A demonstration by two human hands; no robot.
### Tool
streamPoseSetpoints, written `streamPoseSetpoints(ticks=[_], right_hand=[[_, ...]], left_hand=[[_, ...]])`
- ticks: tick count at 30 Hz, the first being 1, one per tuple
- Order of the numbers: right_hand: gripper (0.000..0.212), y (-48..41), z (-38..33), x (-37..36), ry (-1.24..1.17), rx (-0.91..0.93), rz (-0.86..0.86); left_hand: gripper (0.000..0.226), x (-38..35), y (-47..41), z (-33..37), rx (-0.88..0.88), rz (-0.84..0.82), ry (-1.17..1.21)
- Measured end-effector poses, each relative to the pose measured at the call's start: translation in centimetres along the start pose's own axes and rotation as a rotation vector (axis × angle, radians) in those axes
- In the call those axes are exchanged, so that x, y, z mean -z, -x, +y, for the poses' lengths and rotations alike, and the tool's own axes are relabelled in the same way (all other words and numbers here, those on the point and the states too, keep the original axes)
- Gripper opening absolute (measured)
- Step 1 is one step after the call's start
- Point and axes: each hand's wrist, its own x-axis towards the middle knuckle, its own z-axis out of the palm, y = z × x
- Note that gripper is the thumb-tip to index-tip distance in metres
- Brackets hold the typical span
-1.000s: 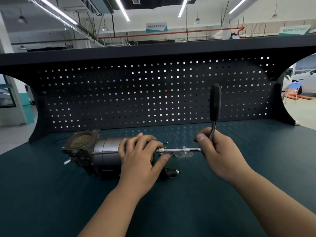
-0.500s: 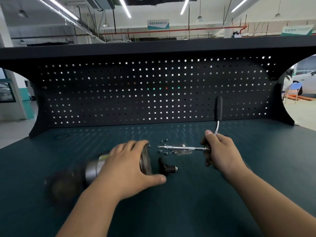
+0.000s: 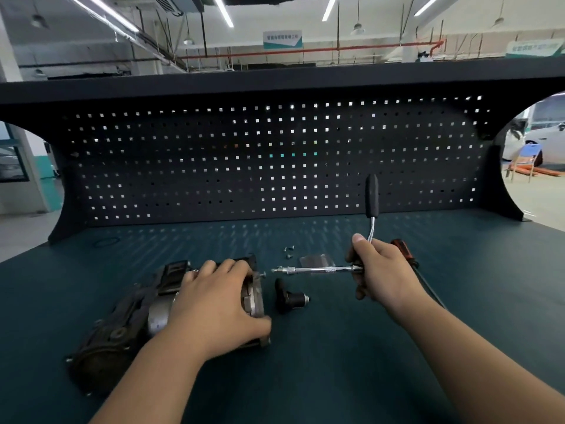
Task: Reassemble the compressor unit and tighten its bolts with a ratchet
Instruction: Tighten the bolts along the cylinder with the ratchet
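The compressor unit (image 3: 128, 325), a dark metal body with a silver cylinder, lies on its side on the dark green bench, its end plate facing right. My left hand (image 3: 214, 307) lies over its right end, fingers curled round the body and thumb below the end plate. My right hand (image 3: 379, 270) grips the ratchet (image 3: 371, 200) near its head; the black handle points up and the chrome extension bar (image 3: 315, 269) points left, its tip a short gap from the compressor's end plate.
A small black fitting (image 3: 290, 298) lies between my hands. Several loose screws (image 3: 289, 251) and a flat metal plate (image 3: 313, 260) lie behind the extension. A screwdriver with a red-brown handle (image 3: 406, 252) lies behind my right hand. The pegboard (image 3: 275, 160) closes the bench's back.
My left hand has pulled the compressor left and toward me and turned it, drawing it off the extension tip. The ratchet stays in my right hand, now free of the unit.
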Motion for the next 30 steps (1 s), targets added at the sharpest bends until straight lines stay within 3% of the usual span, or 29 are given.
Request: streamPoseSetpoints(ticks=[4, 9, 13, 18, 24, 30], right_hand=[[0.043, 1.0, 0.1, 0.1, -0.026, -0.005, -0.081], [0.043, 3.5, 0.5, -0.2, -0.048, -0.049, -0.118], [0.043, 4.6, 0.8, -0.1, -0.095, -0.088, -0.065], [0.045, 4.5, 1.0, 0.6, -0.142, -0.114, -0.003], [0.046, 4.4, 1.3, 0.5, -0.108, -0.091, -0.052], [0.046, 4.5, 1.0, -0.1, -0.131, -0.05, -0.045]], left_hand=[[0.065, 1.2, 1.3, -0.9, -0.05, -0.062, 0.131], [0.056, 1.8, 2.4, -1.0, 0.008, 0.023, 0.249], [0.05, 2.1, 2.7, -0.3, 0.009, 0.035, 0.257], [0.038, 1.9, 2.6, 1.1, -0.113, 0.161, 0.309], [0.042, 0.1, 2.6, 3.1, -0.12, 0.118, 0.092], [0.048, 0.3, 2.6, 2.9, -0.063, 0.185, 0.23]])
